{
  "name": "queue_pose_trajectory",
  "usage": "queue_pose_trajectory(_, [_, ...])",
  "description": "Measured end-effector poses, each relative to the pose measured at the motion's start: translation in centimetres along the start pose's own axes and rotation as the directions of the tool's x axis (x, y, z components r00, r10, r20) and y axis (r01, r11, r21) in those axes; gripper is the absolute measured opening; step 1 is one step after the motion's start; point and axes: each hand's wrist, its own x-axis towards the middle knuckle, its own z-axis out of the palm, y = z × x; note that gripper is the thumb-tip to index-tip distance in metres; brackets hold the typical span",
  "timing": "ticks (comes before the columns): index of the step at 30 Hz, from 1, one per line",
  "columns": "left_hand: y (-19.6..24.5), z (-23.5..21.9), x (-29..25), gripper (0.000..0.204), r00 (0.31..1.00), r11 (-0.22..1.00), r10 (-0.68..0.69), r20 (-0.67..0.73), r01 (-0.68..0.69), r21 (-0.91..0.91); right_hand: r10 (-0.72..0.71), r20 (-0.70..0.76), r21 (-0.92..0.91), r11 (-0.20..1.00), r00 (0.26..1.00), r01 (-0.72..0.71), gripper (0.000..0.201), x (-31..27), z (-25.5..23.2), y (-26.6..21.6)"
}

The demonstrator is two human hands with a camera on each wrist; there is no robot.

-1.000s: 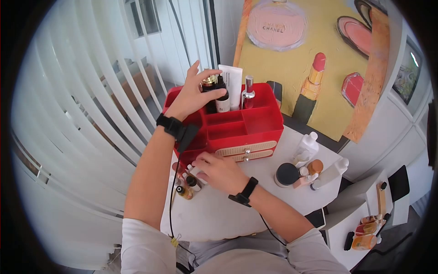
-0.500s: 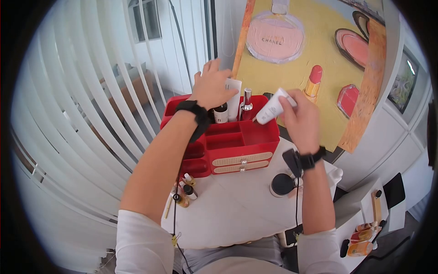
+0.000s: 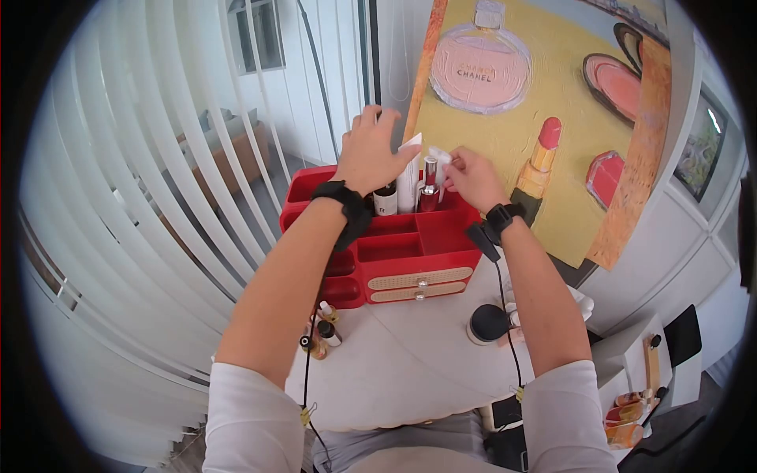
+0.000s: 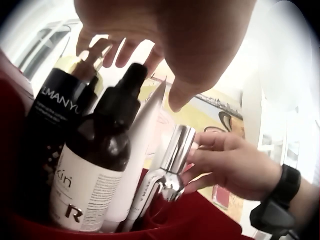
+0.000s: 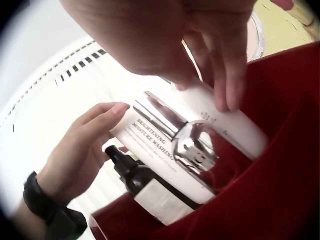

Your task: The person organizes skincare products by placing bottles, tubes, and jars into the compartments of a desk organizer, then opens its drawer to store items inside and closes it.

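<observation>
My right hand point(image 3: 475, 180) pinches a small white tube point(image 5: 225, 122), lowered into the back row of a red cosmetics organizer point(image 3: 465, 256). Just beside the tube stands a bottle with a shiny silver cap point(image 4: 179, 145). My left hand point(image 3: 369, 158) hovers over the same row with its fingers spread and the thumb near a tall white tube point(image 5: 155, 142) printed "Brightening Moisture Washing". Under that palm are a dark bottle with a black top and white label point(image 4: 87, 177) and a black bottle with a gold-coloured top point(image 4: 55, 107).
Small bottles point(image 3: 329, 333) stand on the white table point(image 3: 394, 355) at front left. A black-lidded jar point(image 3: 488, 323) is at the right with white containers behind my forearm. A makeup painting point(image 3: 489, 118) leans behind the organizer; vertical blinds point(image 3: 158, 197) hang at left.
My right hand has gone from the small items at front left, up with the small white tube, and over into the organizer's back row. The left hand has stayed above the bottles.
</observation>
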Motion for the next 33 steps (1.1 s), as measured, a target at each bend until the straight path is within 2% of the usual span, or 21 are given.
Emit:
queue_pose_trajectory(1, [-0.2, -0.6, -0.1, 0.056, 1.000, 1.000, 0.001, 0.006, -0.001, 0.004, 0.046, 0.101, 0.132, 0.990, 0.994, -0.059, 0.024, -0.2, 0.3, -0.2])
queue_pose_trajectory(2, [-0.5, -1.4, -0.3, 0.060, 1.000, 0.999, 0.022, 0.013, -0.022, -0.039, 0.050, 0.103, 0.139, 0.988, 0.993, -0.064, 0.024, -0.6, 0.5, -0.4])
queue_pose_trajectory(4, [-0.8, -3.3, -0.9, 0.065, 0.998, 0.996, 0.000, 0.058, 0.005, -0.091, 0.018, 0.190, -0.201, 0.979, 0.982, 0.021, 0.035, -1.6, 0.8, -1.0])
queue_pose_trajectory(7, [-3.2, -5.5, -2.3, 0.066, 0.994, 0.997, -0.032, 0.106, 0.040, -0.071, 0.098, 0.203, -0.303, 0.952, 0.974, -0.033, 0.043, -1.7, 1.5, -1.5])
queue_pose_trajectory(8, [-3.3, -6.5, -2.7, 0.066, 0.977, 0.987, -0.129, 0.169, 0.143, -0.074, 0.096, 0.203, -0.295, 0.955, 0.974, -0.033, 0.043, -1.7, 1.6, -1.9])
queue_pose_trajectory(9, [-4.0, -6.9, -3.3, 0.066, 0.977, 0.988, -0.128, 0.171, 0.141, -0.067, 0.101, 0.206, -0.306, 0.951, 0.973, -0.034, 0.043, -1.6, 1.6, -2.5])
queue_pose_trajectory(10, [-4.5, -7.4, -3.9, 0.066, 0.957, 0.967, -0.201, 0.210, 0.228, -0.111, 0.106, 0.209, -0.319, 0.947, 0.972, -0.034, 0.044, -1.4, 1.6, -2.9])
queue_pose_trajectory(12, [-5.3, -8.0, -5.0, 0.065, 0.885, 0.892, -0.342, 0.318, 0.411, -0.186, 0.120, 0.220, -0.266, 0.962, 0.968, -0.059, 0.044, -0.8, 1.9, -2.2])
queue_pose_trajectory(13, [-5.6, -8.1, -5.3, 0.065, 0.882, 0.891, -0.348, 0.317, 0.417, -0.182, 0.139, 0.235, -0.220, 0.972, 0.962, -0.086, 0.044, -0.8, 2.0, -2.1])
queue_pose_trajectory(15, [-6.5, -8.0, -6.3, 0.065, 0.899, 0.900, -0.275, 0.341, 0.365, -0.236, 0.131, 0.248, -0.202, 0.976, 0.960, -0.081, 0.047, -1.4, 2.2, -1.6])
queue_pose_trajectory(17, [-6.1, -7.6, -6.7, 0.058, 0.910, 0.891, -0.283, 0.305, 0.367, -0.267, 0.123, 0.257, -0.190, 0.979, 0.958, -0.074, 0.050, -1.8, 2.5, -1.2])
queue_pose_trajectory(19, [-5.5, -7.1, -6.8, 0.049, 0.967, 0.928, -0.190, 0.170, 0.233, -0.289, 0.120, 0.220, -0.191, 0.978, 0.968, -0.078, 0.057, -2.1, 2.8, -0.8])
queue_pose_trajectory(20, [-4.9, -6.9, -6.8, 0.049, 0.969, 0.929, -0.188, 0.163, 0.229, -0.292, 0.116, 0.217, -0.195, 0.978, 0.969, -0.073, 0.057, -2.3, 2.8, -1.1])
queue_pose_trajectory(21, [-4.4, -6.7, -6.9, 0.045, 0.999, 0.997, 0.025, 0.032, -0.022, -0.077, 0.123, 0.230, -0.184, 0.980, 0.965, -0.081, 0.060, -2.6, 2.8, -1.4])
queue_pose_trajectory(22, [-3.7, -6.4, -6.8, 0.041, 0.964, 0.953, 0.261, -0.045, -0.251, 0.168, 0.131, 0.242, -0.173, 0.981, 0.961, -0.091, 0.063, -2.8, 2.7, -1.9])
queue_pose_trajectory(23, [-3.0, -6.1, -6.4, 0.041, 0.963, 0.953, 0.265, -0.049, -0.254, 0.167, 0.131, 0.238, -0.175, 0.980, 0.962, -0.090, 0.063, -2.8, 2.8, -1.4])
queue_pose_trajectory(25, [-1.2, -5.4, -5.8, 0.041, 0.993, 0.992, 0.107, 0.053, -0.110, 0.065, 0.119, 0.244, -0.100, 0.990, 0.962, -0.097, 0.071, -2.6, 3.2, -0.1])
queue_pose_trajectory(26, [1.0, -6.2, -4.8, 0.036, 0.971, 0.993, -0.121, 0.208, 0.118, 0.025, 0.120, 0.245, -0.104, 0.990, 0.962, -0.097, 0.071, -2.6, 2.9, -0.5])
queue_pose_trajectory(27, [1.0, -5.4, -4.3, 0.036, 0.971, 0.992, -0.122, 0.205, 0.120, 0.022, 0.142, 0.264, -0.122, 0.986, 0.954, -0.113, 0.076, -2.6, 2.5, -1.0])
queue_pose_trajectory(29, [0.4, -4.1, -3.2, 0.034, 0.938, 0.984, -0.174, 0.301, 0.154, 0.087, 0.159, 0.285, -0.143, 0.982, 0.945, -0.122, 0.081, -2.6, 2.3, -1.3])
queue_pose_trajectory(33, [-0.2, -2.5, -1.4, 0.032, 0.918, 0.974, -0.216, 0.332, 0.177, 0.145, 0.126, 0.301, -0.059, 0.992, 0.945, -0.113, 0.091, -2.5, 2.5, -0.7])
